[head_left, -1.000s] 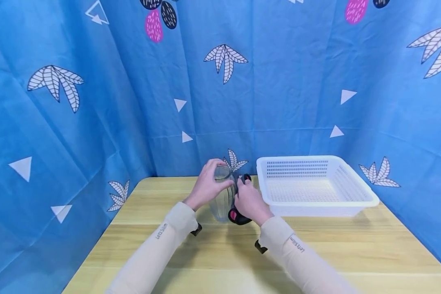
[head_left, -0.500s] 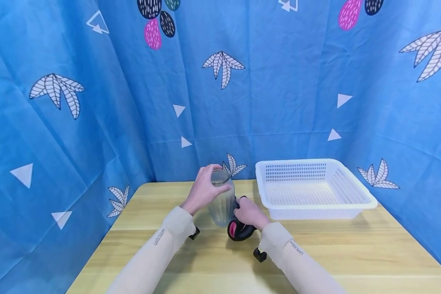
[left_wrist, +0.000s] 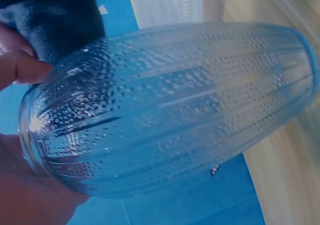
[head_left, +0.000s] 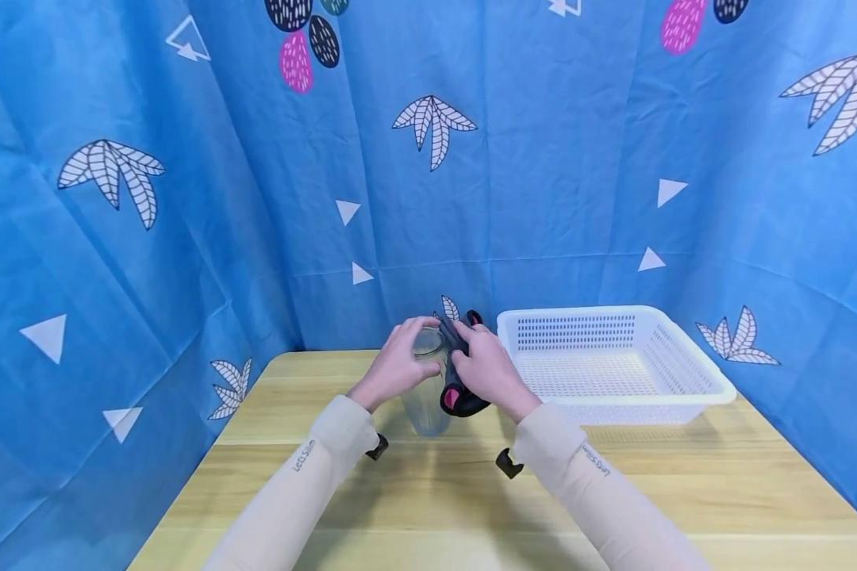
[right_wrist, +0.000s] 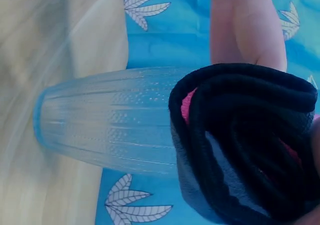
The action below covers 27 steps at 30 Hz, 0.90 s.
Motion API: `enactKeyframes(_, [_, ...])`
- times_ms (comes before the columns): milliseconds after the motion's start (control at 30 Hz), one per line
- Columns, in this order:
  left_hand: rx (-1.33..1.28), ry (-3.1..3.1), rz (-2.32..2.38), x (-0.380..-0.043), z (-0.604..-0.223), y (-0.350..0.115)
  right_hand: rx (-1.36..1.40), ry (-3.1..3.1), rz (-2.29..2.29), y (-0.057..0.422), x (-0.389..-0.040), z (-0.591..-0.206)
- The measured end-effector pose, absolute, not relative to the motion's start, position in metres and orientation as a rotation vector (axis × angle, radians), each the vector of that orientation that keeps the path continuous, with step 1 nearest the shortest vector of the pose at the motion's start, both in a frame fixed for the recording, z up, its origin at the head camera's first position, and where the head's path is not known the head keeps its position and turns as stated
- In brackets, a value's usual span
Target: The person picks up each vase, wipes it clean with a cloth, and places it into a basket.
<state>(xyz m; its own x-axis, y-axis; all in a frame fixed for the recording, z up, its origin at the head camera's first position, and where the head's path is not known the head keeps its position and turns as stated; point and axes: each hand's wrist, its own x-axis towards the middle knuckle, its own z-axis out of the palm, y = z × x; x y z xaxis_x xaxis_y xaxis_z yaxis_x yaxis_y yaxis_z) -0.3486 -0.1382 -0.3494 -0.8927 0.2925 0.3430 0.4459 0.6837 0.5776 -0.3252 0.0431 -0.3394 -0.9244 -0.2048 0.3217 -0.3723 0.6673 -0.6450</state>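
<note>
A clear ribbed glass vase (head_left: 425, 400) stands upright at the middle of the wooden table (head_left: 685, 492). My left hand (head_left: 416, 339) grips it round the rim. My right hand (head_left: 471, 349) holds a rolled black cloth with pink inside (head_left: 460, 398) right beside the vase, its upper end level with the vase's mouth. The left wrist view is filled by the dotted glass (left_wrist: 170, 110), with the dark cloth (left_wrist: 55, 20) behind its rim. In the right wrist view the black roll (right_wrist: 245, 145) lies against the vase (right_wrist: 110, 120).
A white perforated plastic basket (head_left: 685, 381) sits just right of my hands, with nothing in it. Blue patterned cloth (head_left: 186, 238) hangs behind and on both sides of the table. Small black wrist-camera mounts show under both sleeves.
My right hand has lifted the rolled cloth from the table beside the vase's base up to the height of its mouth. My left hand has kept its hold on the rim.
</note>
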Motion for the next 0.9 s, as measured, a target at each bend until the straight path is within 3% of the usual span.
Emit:
enactKeyframes(267, [-0.624,-2.621,-0.984,-0.351,-0.355,-0.135,0.42,-2.858,0.842,0.038,-0.33,-0.359])
enactKeyframes(667, [-0.547,-2.589,-0.911,-0.35,-0.358,-0.134,0.531,-2.936,0.849,0.032,-0.337,-0.425])
enactKeyframes(900, [-0.514,-2.587,-0.91,-0.35,-0.364,-0.135,0.571,-2.971,0.937,0.034,-0.337,-0.439])
